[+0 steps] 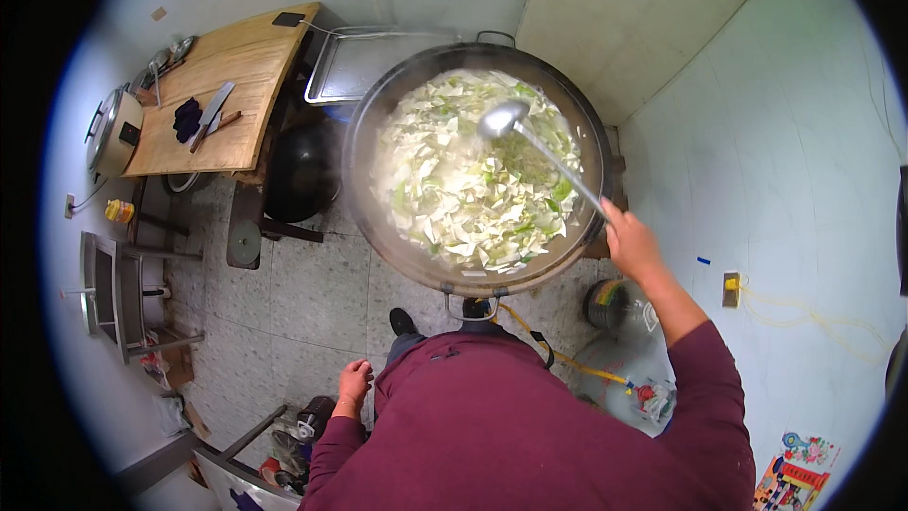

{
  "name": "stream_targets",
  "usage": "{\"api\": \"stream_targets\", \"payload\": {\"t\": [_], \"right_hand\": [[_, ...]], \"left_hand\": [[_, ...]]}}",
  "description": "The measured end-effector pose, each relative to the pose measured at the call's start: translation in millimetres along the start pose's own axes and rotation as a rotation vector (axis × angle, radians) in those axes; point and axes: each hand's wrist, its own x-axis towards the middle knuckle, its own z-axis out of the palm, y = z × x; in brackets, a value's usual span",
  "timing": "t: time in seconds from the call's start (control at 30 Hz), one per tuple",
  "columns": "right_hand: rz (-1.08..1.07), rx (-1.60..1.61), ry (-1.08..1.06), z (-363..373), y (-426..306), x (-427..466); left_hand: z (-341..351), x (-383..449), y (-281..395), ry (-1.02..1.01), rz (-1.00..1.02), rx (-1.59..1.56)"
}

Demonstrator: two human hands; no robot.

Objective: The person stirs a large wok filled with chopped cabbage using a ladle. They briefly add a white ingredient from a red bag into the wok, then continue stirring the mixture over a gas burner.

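Note:
My right hand (pixel 628 238) grips the handle of a metal ladle (pixel 560 163). The rounded underside of its bowl faces up, over the far part of a large round pan (pixel 358 227). Chopped cabbage (pixel 468 220), white and green pieces in pale liquid, fills the pan, and steam blurs its left side. Two metal loop handles stick out from the pan, one at the far rim and one at the near rim. My left hand (pixel 355 380) hangs low by my left side, its fingers curled with nothing visible in them.
Left stands a wooden table (pixel 248 50) bearing a cleaver (pixel 216 103), a dark cloth (pixel 187 120) and a lidded cooker (pixel 113 131). Beyond the pan lies a metal tray (pixel 347 64). A yellow hose (pixel 582 365) runs to a gas cylinder (pixel 617 376) at right, near a plastic jug (pixel 613 305).

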Motion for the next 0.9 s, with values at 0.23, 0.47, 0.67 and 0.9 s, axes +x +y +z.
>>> {"api": "stream_targets", "payload": {"t": [0.23, 0.47, 0.67, 0.9], "right_hand": [[0.281, 0.367, -0.068, 60, -22, 57], [0.448, 1.004, -0.387, 37, -118, -14], [0.327, 0.497, 0.017, 15, -103, -61], [0.754, 0.968, -0.153, 65, -156, -71]], "left_hand": [[-16, -9, 11, 0.0, -0.011, 0.021], [-52, -2, -2, -0.039, -0.027, 0.101], [-71, 28, 5, -0.049, -0.032, 0.061], [-84, 53, 53, -0.085, 0.056, 0.059]]}}
